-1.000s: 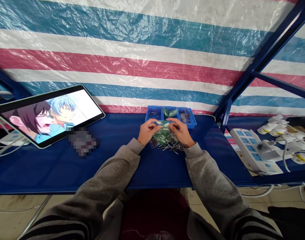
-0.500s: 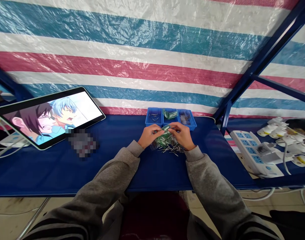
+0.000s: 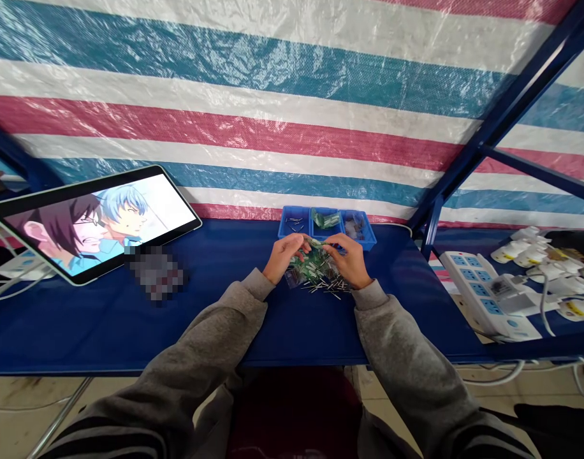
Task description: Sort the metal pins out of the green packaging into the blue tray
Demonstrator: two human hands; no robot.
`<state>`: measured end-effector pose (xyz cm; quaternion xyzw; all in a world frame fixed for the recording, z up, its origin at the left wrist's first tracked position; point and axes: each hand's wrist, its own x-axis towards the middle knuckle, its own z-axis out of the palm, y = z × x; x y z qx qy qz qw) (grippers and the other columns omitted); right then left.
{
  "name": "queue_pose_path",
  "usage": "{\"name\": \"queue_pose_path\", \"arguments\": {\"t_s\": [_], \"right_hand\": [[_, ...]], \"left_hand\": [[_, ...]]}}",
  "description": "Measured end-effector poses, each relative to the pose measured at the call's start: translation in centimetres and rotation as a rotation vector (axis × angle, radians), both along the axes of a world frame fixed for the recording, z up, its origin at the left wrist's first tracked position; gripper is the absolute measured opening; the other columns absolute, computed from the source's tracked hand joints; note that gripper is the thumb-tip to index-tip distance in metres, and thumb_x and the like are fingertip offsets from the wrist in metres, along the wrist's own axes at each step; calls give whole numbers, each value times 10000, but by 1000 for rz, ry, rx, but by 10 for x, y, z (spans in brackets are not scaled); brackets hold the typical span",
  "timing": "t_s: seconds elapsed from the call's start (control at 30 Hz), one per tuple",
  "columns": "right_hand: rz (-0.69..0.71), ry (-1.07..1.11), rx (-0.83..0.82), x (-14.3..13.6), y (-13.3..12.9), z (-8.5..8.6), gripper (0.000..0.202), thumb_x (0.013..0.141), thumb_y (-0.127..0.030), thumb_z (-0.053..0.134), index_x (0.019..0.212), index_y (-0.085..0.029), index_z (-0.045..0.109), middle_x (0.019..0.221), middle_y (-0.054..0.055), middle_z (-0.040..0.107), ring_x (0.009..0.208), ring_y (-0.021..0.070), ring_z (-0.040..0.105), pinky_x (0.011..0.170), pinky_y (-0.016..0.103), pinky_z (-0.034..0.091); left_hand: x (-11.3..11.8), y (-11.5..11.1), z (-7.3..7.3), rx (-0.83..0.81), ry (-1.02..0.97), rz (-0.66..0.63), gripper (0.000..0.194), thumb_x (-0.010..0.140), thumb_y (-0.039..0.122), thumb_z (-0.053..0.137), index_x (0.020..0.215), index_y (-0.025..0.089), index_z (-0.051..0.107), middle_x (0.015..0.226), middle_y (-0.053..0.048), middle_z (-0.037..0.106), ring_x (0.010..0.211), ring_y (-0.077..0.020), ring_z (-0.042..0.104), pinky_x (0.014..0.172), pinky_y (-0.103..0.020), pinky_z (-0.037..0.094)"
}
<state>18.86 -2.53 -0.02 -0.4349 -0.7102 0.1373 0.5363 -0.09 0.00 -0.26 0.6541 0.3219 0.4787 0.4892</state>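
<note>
My left hand (image 3: 285,254) and my right hand (image 3: 348,259) pinch a small green plastic packet (image 3: 315,243) between them, one at each side. Below the packet lies a heap of thin metal pins (image 3: 331,285), mixed with green packets and clear bags (image 3: 294,278). What the pins are exactly is too small to tell. Just behind my hands stands a blue divided tray (image 3: 369,243). Its left compartment has a few pins, the middle one a green packet (image 3: 324,219), and the right one clear bags (image 3: 355,227).
A tablet (image 3: 129,217) playing a cartoon leans at the left, with a blurred object (image 3: 159,275) in front of it. On the right are a white power strip (image 3: 483,290) and several white plugs or adapters (image 3: 526,250). A blue metal frame (image 3: 433,220) rises beside the table.
My fingers have shifted on the green packet, and it now looks stretched flatter between them. My left fingers are more raised. The pile and tray look the same.
</note>
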Motion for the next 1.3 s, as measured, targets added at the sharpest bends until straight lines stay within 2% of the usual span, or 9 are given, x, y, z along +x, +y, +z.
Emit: {"name": "queue_pose_path", "arguments": {"t_s": [0.1, 0.23, 0.4, 0.5, 0.7, 0.8, 1.0, 1.17, 1.3], "right_hand": [[32, 88, -132, -1, 2, -5, 247, 851, -445, 628, 816, -204, 673, 797, 52, 691, 752, 206, 648, 737, 371, 547], [101, 119, -219, -1, -1, -4, 314, 888, -407, 582, 1133, -217, 628, 782, 34, 694, 741, 201, 667, 739, 375, 565], [128, -68, -4, 0, -4, 2, 354, 948, -295, 457, 1285, -289, 564, 1280, 101, 562, 1080, 245, 607, 873, 432, 545], [91, -128, 62, 1, -3, 3, 335, 923, -280, 511, 1248, -297, 588, 1364, 110, 474, 1183, 278, 543, 933, 467, 517], [46, -103, -53, -1, -1, 0, 209, 930, -376, 512, 922, -225, 657, 902, 67, 675, 857, 220, 637, 819, 385, 524], [6, 1, -138, -3, -1, 0, 247, 885, -438, 574, 947, -212, 651, 723, 22, 645, 670, 183, 604, 696, 331, 514], [92, 148, -248, -5, -3, 2, 252, 853, -455, 603, 893, -211, 650, 695, 11, 632, 555, 151, 544, 555, 299, 486], [118, 7, -55, -2, -5, 5, 272, 941, -337, 453, 1013, -218, 686, 1037, 85, 659, 932, 222, 633, 825, 388, 529], [131, -128, 80, 0, -3, 3, 265, 910, -324, 526, 1110, -241, 679, 1272, 109, 536, 1200, 263, 526, 973, 439, 478]], "left_hand": [[0, 0, -2, 106, 93, 60, 402, 807, 544, 638, 912, 156, 649, 920, -77, 643, 822, -192, 620, 620, -268, 529], [0, -2, -1, 71, 85, 23, 345, 810, 491, 653, 841, 149, 618, 756, -32, 627, 686, -158, 604, 609, -268, 520], [-3, -2, 4, -12, 6, -31, 355, 816, 439, 671, 1037, 177, 581, 662, 7, 615, 575, -141, 584, 588, -279, 520], [-3, -1, 4, -31, -17, -41, 452, 804, 439, 693, 1152, 204, 526, 601, 35, 585, 557, -147, 588, 602, -290, 527], [0, 0, 2, -1, 0, -53, 500, 895, 609, 465, 801, 147, 632, 765, -60, 621, 665, -159, 604, 588, -290, 522], [0, -1, 2, 80, 86, 16, 473, 840, 577, 580, 670, 138, 629, 812, -69, 625, 616, -134, 571, 547, -276, 510], [-4, -2, 5, -94, 70, -136, 467, 779, 434, 706, 1153, 181, 585, 624, 6, 633, 547, -174, 629, 528, -304, 547], [-2, -2, 6, -124, -25, -86, 550, 779, 391, 712, 1248, 203, 495, 601, 41, 586, 534, -167, 641, 513, -282, 537], [0, -1, 4, -150, -116, -30, 390, 779, 432, 706, 1046, 167, 599, 695, -13, 633, 632, -178, 659, 543, -279, 528]]}}
